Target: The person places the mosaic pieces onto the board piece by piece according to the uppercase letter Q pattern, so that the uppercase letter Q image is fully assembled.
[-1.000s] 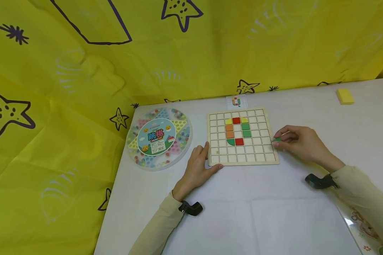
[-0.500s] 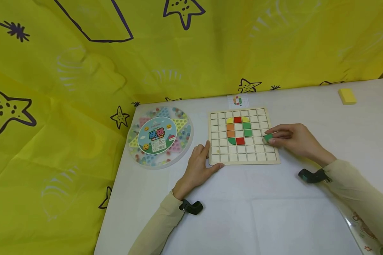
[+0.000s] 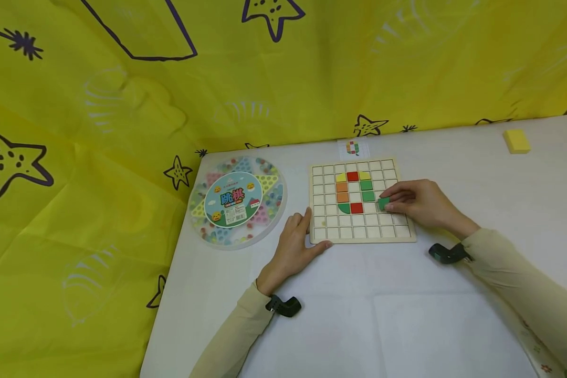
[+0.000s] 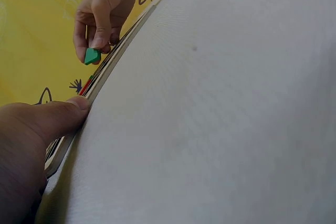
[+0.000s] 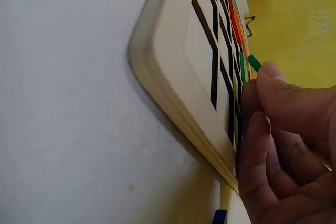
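Note:
A square wooden grid board (image 3: 373, 241) lies on the table, with yellow, red, orange and green tiles set in a ring in its cells. My right hand (image 3: 418, 202) pinches a small green tile (image 3: 384, 203) between thumb and fingertips, over the cells to the right of the ring. In the right wrist view, that tile (image 5: 254, 62) sticks out past my thumb tip. My left hand (image 3: 290, 252) rests at the board's near left corner, one finger along the left edge. Its straight thumb (image 4: 65, 114) presses on the front edge.
A small pattern card (image 3: 353, 149) lies behind the board. To the left stands a round Chinese checkers box (image 3: 233, 202) with a clear lid. A yellow block (image 3: 517, 142) sits at the back right. A yellow curtain (image 3: 283, 79) hangs behind the table.
My right hand has moved left with the green tile, from the board's right edge to over its cells. My left hand stays at the corner.

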`<action>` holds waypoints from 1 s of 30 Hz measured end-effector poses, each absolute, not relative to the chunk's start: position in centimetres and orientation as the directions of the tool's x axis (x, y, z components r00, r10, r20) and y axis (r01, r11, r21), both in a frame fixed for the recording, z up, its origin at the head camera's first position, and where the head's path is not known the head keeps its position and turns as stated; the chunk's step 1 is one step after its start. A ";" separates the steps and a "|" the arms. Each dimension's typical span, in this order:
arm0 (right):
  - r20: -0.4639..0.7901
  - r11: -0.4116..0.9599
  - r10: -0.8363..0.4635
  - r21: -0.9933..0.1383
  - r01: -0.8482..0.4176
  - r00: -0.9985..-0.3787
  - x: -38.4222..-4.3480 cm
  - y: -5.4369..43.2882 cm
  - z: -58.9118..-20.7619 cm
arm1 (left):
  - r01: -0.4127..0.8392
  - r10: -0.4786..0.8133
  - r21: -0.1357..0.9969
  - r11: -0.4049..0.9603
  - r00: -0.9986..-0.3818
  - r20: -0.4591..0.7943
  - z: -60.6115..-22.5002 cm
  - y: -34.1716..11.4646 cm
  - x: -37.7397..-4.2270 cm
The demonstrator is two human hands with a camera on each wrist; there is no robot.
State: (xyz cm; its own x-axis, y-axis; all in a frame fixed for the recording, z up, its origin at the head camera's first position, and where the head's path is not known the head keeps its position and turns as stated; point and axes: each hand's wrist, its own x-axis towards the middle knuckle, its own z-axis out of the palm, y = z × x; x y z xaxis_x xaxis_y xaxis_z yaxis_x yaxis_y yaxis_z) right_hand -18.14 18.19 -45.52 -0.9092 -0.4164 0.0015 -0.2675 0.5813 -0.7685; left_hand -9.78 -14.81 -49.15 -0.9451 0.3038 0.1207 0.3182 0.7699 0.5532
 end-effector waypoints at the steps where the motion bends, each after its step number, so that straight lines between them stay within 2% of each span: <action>1: 0.009 0.582 -0.423 -0.764 -0.280 -0.906 -18.2 18.1 -45.5 | 0.319 0.304 0.552 0.770 -0.945 0.121 -49.1 -14.8 -9.8; 16: -0.039 0.609 -0.447 -0.745 -0.272 -0.894 -18.6 16.3 -45.2 | 0.316 0.304 0.557 0.768 -0.946 0.117 -49.0 -14.8 -9.8; 30: 0.045 0.612 -0.467 -0.704 -0.359 -0.883 -18.5 15.6 -45.6 | 0.311 0.300 0.567 0.762 -0.947 0.116 -49.0 -14.8 -9.8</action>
